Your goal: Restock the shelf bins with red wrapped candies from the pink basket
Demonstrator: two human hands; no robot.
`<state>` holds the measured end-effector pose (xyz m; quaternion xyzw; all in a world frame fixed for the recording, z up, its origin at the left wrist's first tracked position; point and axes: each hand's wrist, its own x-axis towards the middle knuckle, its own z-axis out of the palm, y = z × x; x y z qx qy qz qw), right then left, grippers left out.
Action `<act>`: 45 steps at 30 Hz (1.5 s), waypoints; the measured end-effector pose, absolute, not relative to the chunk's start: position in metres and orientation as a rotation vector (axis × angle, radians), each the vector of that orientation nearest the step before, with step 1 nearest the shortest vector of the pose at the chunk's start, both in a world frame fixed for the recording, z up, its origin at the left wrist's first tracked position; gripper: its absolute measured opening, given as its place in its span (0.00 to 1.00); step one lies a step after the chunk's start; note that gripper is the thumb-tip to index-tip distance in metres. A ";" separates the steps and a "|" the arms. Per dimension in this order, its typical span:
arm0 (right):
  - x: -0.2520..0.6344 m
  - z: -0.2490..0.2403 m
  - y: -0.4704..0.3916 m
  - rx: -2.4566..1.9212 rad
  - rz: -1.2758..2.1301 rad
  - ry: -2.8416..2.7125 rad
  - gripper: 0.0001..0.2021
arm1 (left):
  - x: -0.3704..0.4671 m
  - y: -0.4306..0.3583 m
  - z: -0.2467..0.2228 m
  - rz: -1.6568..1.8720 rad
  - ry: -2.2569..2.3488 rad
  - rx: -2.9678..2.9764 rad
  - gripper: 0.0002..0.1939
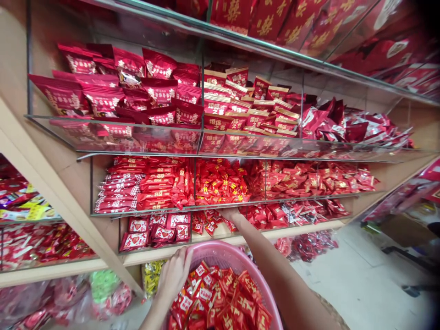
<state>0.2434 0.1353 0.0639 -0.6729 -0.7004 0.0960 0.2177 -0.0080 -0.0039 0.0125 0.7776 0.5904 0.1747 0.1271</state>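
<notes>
My left hand [175, 272] grips the rim of the pink basket [220, 253]; my right hand [229, 213] reaches among the red candies [222, 181], and I cannot tell its grip.

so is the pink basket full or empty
Well filled, though not heaped over: red candy packs cover the pink basket nearly to its rim. The left hand grips the rim.
</notes>
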 end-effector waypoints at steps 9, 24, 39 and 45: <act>0.241 0.045 0.122 -1.858 0.351 -2.074 0.30 | -0.006 -0.002 0.011 0.512 1.722 2.276 0.23; 0.253 0.022 0.077 -1.637 0.323 -2.120 0.39 | -0.007 -0.006 0.013 0.475 1.757 2.281 0.23; 0.220 0.027 0.052 -2.051 0.380 -1.559 0.28 | -0.006 -0.006 0.014 0.497 1.739 2.308 0.21; 0.229 0.030 0.061 -1.965 0.563 -1.383 0.27 | -0.006 -0.007 0.016 0.483 1.745 2.292 0.21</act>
